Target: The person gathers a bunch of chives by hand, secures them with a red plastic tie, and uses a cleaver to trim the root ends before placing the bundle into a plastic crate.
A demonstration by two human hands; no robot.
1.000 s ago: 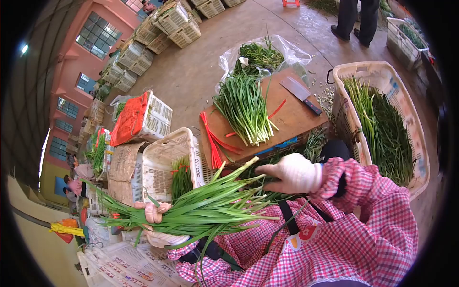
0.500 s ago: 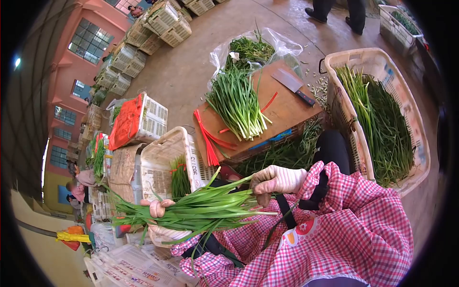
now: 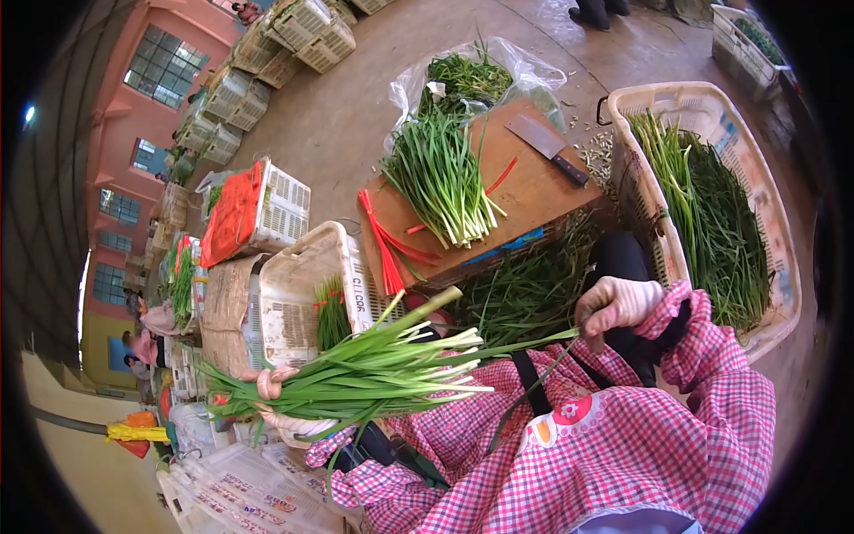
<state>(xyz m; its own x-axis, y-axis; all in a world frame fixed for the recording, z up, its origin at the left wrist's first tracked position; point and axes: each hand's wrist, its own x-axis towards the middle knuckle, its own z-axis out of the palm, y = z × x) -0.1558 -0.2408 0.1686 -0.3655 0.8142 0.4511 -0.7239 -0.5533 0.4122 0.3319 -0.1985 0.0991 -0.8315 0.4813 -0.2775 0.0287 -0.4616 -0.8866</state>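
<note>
My gloved left hand [image 3: 277, 392] is wrapped round a loose bunch of garlic chives [image 3: 382, 369], whose pale stalk ends point right. At the right, my gloved right hand [image 3: 618, 310] pinches the tip of a long green chive leaf [image 3: 525, 345] that stretches back toward the bunch. Beyond my hands, a pile of trimmed chives [image 3: 440, 182] lies on a brown board [image 3: 534, 209]. Red ties [image 3: 382, 245] hang over the board's left corner, and a cleaver [image 3: 538, 142] rests near its far right corner.
A large crate [image 3: 672, 240] of chives stands on the right. To the left, another white crate [image 3: 289, 303] holds a tied bundle [image 3: 331, 316]. A plastic bag [image 3: 525, 76] of greens lies behind the board. Stacked crates [image 3: 236, 111] line the wall. A person's legs [image 3: 598, 11] show at the top.
My right hand has moved right, away from the bunch, drawing a leaf out with it. The stalk ends in my left hand are now exposed and fanned out.
</note>
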